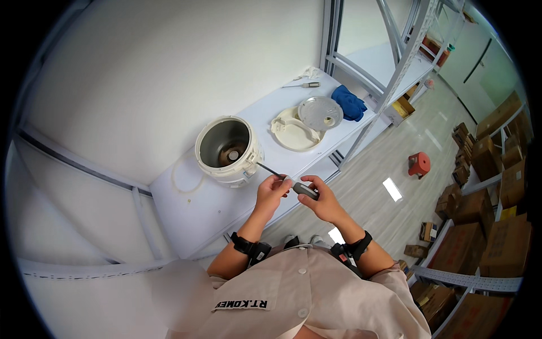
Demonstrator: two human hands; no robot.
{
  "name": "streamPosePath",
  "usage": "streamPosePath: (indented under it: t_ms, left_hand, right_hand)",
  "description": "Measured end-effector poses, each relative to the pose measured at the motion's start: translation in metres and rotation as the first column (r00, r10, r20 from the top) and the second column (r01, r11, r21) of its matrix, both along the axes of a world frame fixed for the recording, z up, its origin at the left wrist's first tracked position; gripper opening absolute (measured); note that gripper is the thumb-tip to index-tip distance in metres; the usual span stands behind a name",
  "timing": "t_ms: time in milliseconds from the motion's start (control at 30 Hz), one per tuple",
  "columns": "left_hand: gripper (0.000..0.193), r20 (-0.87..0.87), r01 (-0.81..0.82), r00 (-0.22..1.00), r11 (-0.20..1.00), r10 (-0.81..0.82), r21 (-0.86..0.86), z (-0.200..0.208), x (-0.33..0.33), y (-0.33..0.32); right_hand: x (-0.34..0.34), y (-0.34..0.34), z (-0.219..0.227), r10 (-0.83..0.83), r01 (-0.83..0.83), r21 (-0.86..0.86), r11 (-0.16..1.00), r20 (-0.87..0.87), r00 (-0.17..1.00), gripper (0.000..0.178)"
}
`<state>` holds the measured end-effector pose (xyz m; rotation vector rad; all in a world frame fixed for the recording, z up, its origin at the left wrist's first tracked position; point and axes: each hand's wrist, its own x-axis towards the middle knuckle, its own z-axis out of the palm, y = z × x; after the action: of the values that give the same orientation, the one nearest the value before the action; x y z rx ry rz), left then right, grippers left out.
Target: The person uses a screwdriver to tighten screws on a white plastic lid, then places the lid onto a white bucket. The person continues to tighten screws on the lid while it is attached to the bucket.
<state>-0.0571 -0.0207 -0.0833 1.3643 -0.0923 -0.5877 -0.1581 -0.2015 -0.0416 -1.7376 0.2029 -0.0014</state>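
Note:
A white rice cooker body stands without its lid on the bench, its grey inside facing up. My right hand grips the grey handle of a screwdriver. Close to where shaft and handle meet, the fingers of my left hand close round the same tool. Its dark shaft points up and left to the cooker's near right side, just below the rim. Whether the tip touches the cooker or sits in a screw, I cannot tell. Behind the hands lie a cream lid shell and a round metal plate overlapping it.
A thin pale ring lies left of the cooker on the white bench. Farther back are a second screwdriver and a blue cloth. Metal shelving rises at the bench's right end. On the floor stands a red stool, with cardboard boxes beyond.

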Motion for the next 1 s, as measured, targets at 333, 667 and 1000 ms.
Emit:
streamPosePath:
  t_ms: [333, 667, 1000]
  left_hand:
    - [0.036, -0.001, 0.0, 1.0, 0.999, 0.0, -0.053, -0.006, -0.001, 0.007]
    - [0.046, -0.232, -0.33, 0.932, 0.917, 0.278, -0.224, -0.005, 0.027, 0.017]
    - [0.033, -0.277, -0.387, 0.909, 0.88, 0.313, -0.276, -0.006, 0.03, 0.013]
  right_hand:
    - [0.003, 0.0, 0.001, 0.122, -0.104, 0.146, 0.984, -0.125, 0.985, 0.036]
    - [-0.004, 0.0, 0.0, 0.101, -0.087, 0.133, 0.987, -0.109, 0.989, 0.035]
    - [-0.01, -0.001, -0.002, 0.087, -0.073, 0.136, 0.988, -0.102, 0.991, 0.035]
